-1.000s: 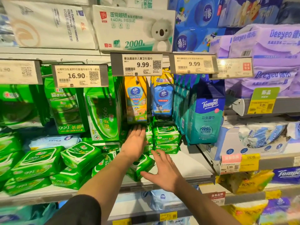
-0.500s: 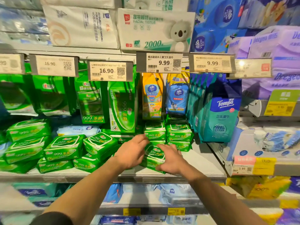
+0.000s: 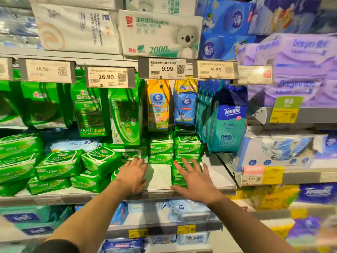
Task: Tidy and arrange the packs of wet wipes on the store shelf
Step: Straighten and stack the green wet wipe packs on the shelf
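Your fingers are spread straight on both hands, gripping nothing: the left hand (image 3: 132, 177) hovers by the tumbled green wipe packs (image 3: 101, 160), the right hand (image 3: 196, 180) lies over a short green stack (image 3: 179, 177). Between them shows bare white shelf (image 3: 159, 177), with neater green stacks (image 3: 161, 147) farther back.

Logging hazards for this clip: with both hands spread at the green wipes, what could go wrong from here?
The tilted green packs left of the left hand lean unevenly and could slide toward the shelf edge. The front stack under the right hand sits near that edge and might topple if pushed sideways.
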Action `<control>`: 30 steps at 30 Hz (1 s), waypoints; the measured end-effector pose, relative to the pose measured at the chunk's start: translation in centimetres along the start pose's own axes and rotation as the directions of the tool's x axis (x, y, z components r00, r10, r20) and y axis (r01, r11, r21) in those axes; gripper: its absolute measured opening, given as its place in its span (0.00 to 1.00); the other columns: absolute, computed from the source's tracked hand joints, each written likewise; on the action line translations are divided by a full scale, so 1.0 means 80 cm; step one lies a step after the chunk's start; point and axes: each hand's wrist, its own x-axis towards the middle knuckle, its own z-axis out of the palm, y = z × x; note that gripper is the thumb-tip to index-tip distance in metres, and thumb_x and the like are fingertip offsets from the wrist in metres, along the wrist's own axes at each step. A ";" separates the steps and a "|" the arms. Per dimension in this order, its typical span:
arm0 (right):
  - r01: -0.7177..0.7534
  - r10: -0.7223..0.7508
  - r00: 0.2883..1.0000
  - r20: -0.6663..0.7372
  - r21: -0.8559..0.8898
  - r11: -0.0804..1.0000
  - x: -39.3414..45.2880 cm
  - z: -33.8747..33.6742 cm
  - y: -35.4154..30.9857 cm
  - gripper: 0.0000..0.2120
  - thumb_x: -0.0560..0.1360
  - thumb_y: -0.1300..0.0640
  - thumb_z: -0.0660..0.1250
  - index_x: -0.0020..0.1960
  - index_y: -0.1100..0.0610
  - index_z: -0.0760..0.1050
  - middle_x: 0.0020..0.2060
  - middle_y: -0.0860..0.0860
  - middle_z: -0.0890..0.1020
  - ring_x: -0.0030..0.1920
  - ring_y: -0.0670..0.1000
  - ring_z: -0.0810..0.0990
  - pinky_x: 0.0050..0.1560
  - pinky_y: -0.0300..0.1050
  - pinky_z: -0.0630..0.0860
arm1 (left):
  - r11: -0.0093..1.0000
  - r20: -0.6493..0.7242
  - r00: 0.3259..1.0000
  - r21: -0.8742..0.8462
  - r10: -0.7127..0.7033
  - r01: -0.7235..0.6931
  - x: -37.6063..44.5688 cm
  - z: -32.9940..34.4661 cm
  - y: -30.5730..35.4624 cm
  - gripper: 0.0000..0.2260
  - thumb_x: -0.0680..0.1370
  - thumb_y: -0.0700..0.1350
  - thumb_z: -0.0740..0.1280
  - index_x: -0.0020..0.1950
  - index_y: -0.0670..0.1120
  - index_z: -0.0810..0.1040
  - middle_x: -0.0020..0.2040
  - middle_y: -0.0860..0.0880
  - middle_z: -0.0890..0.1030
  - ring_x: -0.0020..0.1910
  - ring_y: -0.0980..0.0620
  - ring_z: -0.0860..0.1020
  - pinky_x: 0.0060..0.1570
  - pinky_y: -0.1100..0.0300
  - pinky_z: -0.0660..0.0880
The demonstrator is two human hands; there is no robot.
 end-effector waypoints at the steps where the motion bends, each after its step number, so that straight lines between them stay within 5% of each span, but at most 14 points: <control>1: -0.072 0.071 0.997 0.029 0.014 0.997 0.002 0.002 -0.012 0.41 0.71 0.24 0.50 0.77 0.38 0.39 0.79 0.50 0.45 0.78 0.60 0.43 0.71 0.70 0.44 | 1.000 0.002 1.000 0.022 -0.005 0.005 -0.001 0.000 0.000 0.29 0.77 0.58 0.62 0.74 0.45 0.62 0.73 0.44 0.64 0.72 0.43 0.61 0.71 0.49 0.59; 4: -0.212 0.211 0.977 0.022 0.044 0.976 0.003 0.011 -0.035 0.46 0.65 0.20 0.40 0.78 0.41 0.46 0.79 0.51 0.49 0.78 0.61 0.45 0.67 0.74 0.48 | 0.999 -0.031 0.999 0.017 -0.045 0.045 -0.003 0.003 0.000 0.29 0.76 0.58 0.62 0.73 0.46 0.62 0.72 0.45 0.64 0.72 0.44 0.61 0.70 0.49 0.60; 10: -0.188 0.198 0.954 -0.225 0.065 0.980 -0.013 0.023 0.001 0.31 0.76 0.37 0.55 0.74 0.51 0.63 0.74 0.53 0.67 0.75 0.58 0.60 0.67 0.64 0.59 | 0.984 -0.111 0.978 0.014 -0.175 0.177 -0.006 0.006 0.006 0.28 0.75 0.60 0.62 0.71 0.49 0.64 0.70 0.48 0.67 0.69 0.45 0.64 0.66 0.51 0.65; 17: -0.311 0.321 0.929 -0.182 0.082 0.947 -0.018 0.034 0.084 0.31 0.79 0.38 0.52 0.78 0.50 0.56 0.78 0.52 0.59 0.78 0.55 0.51 0.76 0.61 0.45 | 0.974 -0.091 0.972 -0.096 -0.216 0.208 -0.016 0.008 0.014 0.27 0.75 0.57 0.64 0.70 0.47 0.65 0.67 0.47 0.68 0.66 0.45 0.67 0.63 0.52 0.67; 30: -0.391 0.395 0.912 -0.112 0.055 0.919 -0.004 0.027 0.096 0.30 0.79 0.43 0.55 0.78 0.54 0.56 0.77 0.55 0.61 0.77 0.59 0.55 0.76 0.59 0.48 | 0.971 -0.043 0.975 -0.102 -0.220 0.214 -0.009 -0.006 0.001 0.27 0.75 0.58 0.66 0.70 0.46 0.67 0.66 0.45 0.71 0.66 0.45 0.68 0.63 0.52 0.68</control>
